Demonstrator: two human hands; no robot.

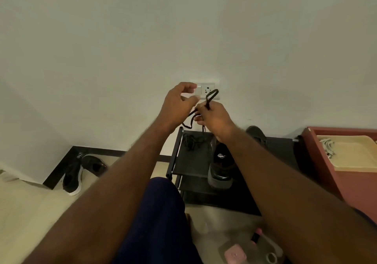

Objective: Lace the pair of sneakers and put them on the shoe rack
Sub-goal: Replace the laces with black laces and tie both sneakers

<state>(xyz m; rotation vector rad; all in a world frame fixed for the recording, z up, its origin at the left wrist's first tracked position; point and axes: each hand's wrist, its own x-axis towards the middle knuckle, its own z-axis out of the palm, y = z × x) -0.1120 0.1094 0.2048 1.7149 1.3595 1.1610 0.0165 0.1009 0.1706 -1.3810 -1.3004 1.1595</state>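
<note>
Both hands are raised in front of the wall above the black shoe rack (189, 161). My right hand (214, 118) grips a black shoelace (211, 96), which loops up above its fingers and trails down to the left. My left hand (177, 104) is beside it with curled fingers, pinching the lace's lower strand. A dark sneaker (221, 167) stands on the rack's top shelf, partly behind my right forearm. A second dark sneaker (256, 134) shows at the rack's back. Another loose lace (192, 141) lies bunched on the shelf.
A black-and-white pair of shoes (81, 169) lies on the floor at the left by the wall corner. A red cabinet with a beige tray (355, 155) stands to the right. A wall socket (208, 90) is behind the hands. Pink items (236, 253) lie on the floor.
</note>
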